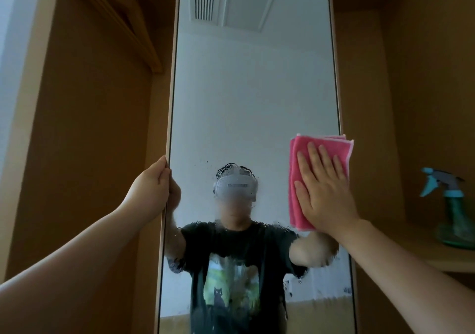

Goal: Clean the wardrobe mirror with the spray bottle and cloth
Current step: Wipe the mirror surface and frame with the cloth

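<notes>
A tall, narrow wardrobe mirror (pixel 253 97) in a pale frame fills the middle of the head view. Its lower half is wet with streaks and droplets. My left hand (pixel 151 189) grips the mirror's left edge, fingers curled around the frame. My right hand (pixel 325 192) lies flat with straight fingers on a folded pink cloth (pixel 298 159), pressing it against the glass at the mirror's right edge. A teal spray bottle (pixel 453 213) with a blue and grey trigger head stands on a shelf to the right, apart from both hands.
Brown wardrobe panels flank the mirror. Wooden hangers (pixel 123 22) hang on a rail at the upper left. A light wooden shelf (pixel 421 251) on the right carries the bottle. The glass reflects a person in a dark T-shirt.
</notes>
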### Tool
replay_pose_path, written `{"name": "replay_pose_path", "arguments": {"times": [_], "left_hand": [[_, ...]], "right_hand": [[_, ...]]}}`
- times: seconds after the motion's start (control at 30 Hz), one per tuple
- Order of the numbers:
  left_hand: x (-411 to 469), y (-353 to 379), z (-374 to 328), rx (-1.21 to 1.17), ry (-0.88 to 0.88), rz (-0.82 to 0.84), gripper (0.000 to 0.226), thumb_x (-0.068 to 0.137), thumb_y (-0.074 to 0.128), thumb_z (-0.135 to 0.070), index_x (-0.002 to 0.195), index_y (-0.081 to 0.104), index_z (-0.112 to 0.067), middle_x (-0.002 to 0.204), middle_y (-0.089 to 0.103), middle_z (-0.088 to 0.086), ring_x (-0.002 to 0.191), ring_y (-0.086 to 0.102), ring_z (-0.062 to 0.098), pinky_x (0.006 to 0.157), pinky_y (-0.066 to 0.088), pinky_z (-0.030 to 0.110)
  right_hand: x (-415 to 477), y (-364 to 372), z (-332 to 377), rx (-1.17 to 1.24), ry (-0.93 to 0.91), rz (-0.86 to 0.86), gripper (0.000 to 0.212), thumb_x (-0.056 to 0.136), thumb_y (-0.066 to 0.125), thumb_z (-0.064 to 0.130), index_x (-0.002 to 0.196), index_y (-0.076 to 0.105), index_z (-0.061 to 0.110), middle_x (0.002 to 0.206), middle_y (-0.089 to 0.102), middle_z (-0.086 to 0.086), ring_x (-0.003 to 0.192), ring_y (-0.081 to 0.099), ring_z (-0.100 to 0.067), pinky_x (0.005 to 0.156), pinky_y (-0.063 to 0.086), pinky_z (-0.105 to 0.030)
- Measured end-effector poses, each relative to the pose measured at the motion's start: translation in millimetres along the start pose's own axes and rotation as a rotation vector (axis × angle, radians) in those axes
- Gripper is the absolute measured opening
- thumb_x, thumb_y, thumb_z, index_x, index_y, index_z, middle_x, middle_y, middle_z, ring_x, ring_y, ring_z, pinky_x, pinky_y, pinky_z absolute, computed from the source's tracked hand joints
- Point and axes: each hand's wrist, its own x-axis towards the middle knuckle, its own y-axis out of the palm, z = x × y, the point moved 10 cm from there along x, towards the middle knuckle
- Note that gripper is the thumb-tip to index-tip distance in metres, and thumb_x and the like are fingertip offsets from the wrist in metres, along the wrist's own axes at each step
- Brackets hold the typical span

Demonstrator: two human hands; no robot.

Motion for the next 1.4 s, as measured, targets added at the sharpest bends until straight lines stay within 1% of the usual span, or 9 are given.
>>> {"name": "replay_pose_path", "arguments": {"times": [0.17,0.3,0.43,0.53,0.67,0.83,1.07,1.27,1.4], "left_hand": [[0,1,1,-0.001,-0.004,-0.005,0.019,0.102,0.035,-0.017,0.102,0.053,-0.016,0.082,0.063,0.006,0.077,0.062,0.019,0.069,0.049,0.033],[0,3,3,-0.017,-0.010,-0.012,0.018,0.103,0.034,-0.018,0.106,0.052,-0.021,0.083,0.062,-0.003,0.078,0.060,0.008,0.062,0.042,0.019],[0,3,3,-0.024,-0.001,-0.024,0.018,0.103,0.034,-0.017,0.102,0.051,-0.024,0.080,0.060,-0.006,0.073,0.058,0.005,0.059,0.038,0.014],[1,3,4,-0.033,0.007,-0.026,0.018,0.103,0.034,-0.018,0.107,0.051,-0.025,0.083,0.060,-0.009,0.080,0.058,0.006,0.063,0.038,0.015],[2,5,7,-0.035,-0.006,-0.030,0.024,0.103,0.034,-0.019,0.120,0.051,-0.020,0.090,0.063,-0.003,0.084,0.059,0.007,0.066,0.039,0.014],[2,5,7,-0.052,-0.001,-0.035,0.020,0.103,0.035,-0.018,0.111,0.052,-0.024,0.086,0.064,-0.004,0.082,0.061,0.008,0.065,0.043,0.014],[2,4,9,-0.060,-0.007,-0.039,0.027,0.103,0.035,-0.017,0.124,0.052,-0.021,0.086,0.064,-0.005,0.083,0.062,0.010,0.066,0.043,0.017],[2,3,9,-0.050,-0.008,-0.031,0.031,0.103,0.035,-0.020,0.129,0.050,-0.016,0.092,0.065,0.001,0.088,0.063,0.015,0.072,0.045,0.022],[2,2,6,-0.034,0.000,-0.026,0.029,0.103,0.034,-0.019,0.126,0.051,-0.015,0.086,0.064,-0.001,0.081,0.062,0.010,0.064,0.043,0.016]], "right_hand": [[-5,1,4,0.000,-0.018,0.013,0.060,0.102,0.014,0.041,0.153,0.018,0.011,0.159,0.017,-0.014,0.148,0.012,-0.033,0.119,0.012,-0.053],[0,0,3,-0.006,-0.022,0.030,0.061,0.100,0.011,0.042,0.154,0.015,0.012,0.160,0.013,-0.012,0.148,0.008,-0.031,0.120,0.008,-0.051],[11,-4,4,-0.013,-0.040,0.028,0.061,0.100,0.011,0.043,0.153,0.012,0.013,0.160,0.011,-0.011,0.148,0.005,-0.029,0.120,0.004,-0.049],[23,-5,5,-0.023,-0.057,0.043,0.061,0.099,0.008,0.045,0.152,0.004,0.016,0.161,0.006,-0.009,0.149,0.000,-0.027,0.121,0.000,-0.047],[50,-11,5,-0.025,-0.070,0.057,0.065,0.096,0.006,0.046,0.155,0.006,0.016,0.162,0.003,-0.007,0.150,-0.001,-0.026,0.121,-0.001,-0.047],[108,-26,1,-0.035,-0.052,0.013,0.067,0.095,0.006,0.046,0.155,0.009,0.017,0.163,0.003,-0.006,0.150,0.001,-0.026,0.120,-0.003,-0.045],[168,-42,3,-0.011,-0.004,-0.057,0.068,0.094,0.008,0.047,0.155,0.014,0.017,0.163,0.009,-0.007,0.149,0.007,-0.028,0.118,-0.001,-0.045],[173,-47,6,-0.011,0.017,-0.066,0.066,0.095,0.008,0.044,0.155,0.011,0.017,0.163,0.007,-0.008,0.149,0.006,-0.029,0.119,0.001,-0.048],[165,-46,10,-0.014,0.013,-0.052,0.065,0.095,0.010,0.043,0.155,0.011,0.018,0.163,0.007,-0.009,0.149,0.006,-0.032,0.120,0.002,-0.050]]}}
